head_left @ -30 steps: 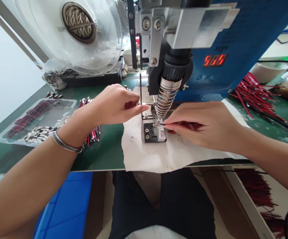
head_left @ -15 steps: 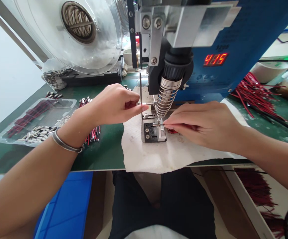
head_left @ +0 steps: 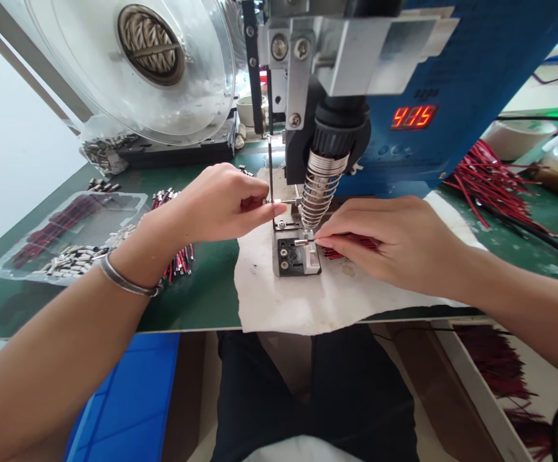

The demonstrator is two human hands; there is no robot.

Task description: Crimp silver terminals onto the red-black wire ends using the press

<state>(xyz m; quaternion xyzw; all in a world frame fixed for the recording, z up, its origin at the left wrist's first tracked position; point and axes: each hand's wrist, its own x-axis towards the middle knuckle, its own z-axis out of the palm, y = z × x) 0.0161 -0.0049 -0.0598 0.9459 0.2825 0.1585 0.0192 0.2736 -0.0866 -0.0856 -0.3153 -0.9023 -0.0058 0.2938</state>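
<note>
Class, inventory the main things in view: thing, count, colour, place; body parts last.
Boxy machine: one, blue, upper right
Round plastic reel: one, clear, upper left
Coiled metal spring: one, silver, centre
Flat fixture block: one, black, below spring
Small metal cylinder: one, silver, on block
Uneven sheet: one, white, under block
Bench: one, green, middle
Rectangular plastic tray: one, clear, left
Thin wires: many, mostly red, both sides
Plastic bin: one, blue, below bench
Metal bracelet: one, silver, left wrist
Left hand: one, left of spring
Right hand: one, right of spring

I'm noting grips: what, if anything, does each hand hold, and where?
The right hand pinches a thin, dark wire close beside a small, silver metal cylinder; whether the left hand holds anything cannot be told.
</note>
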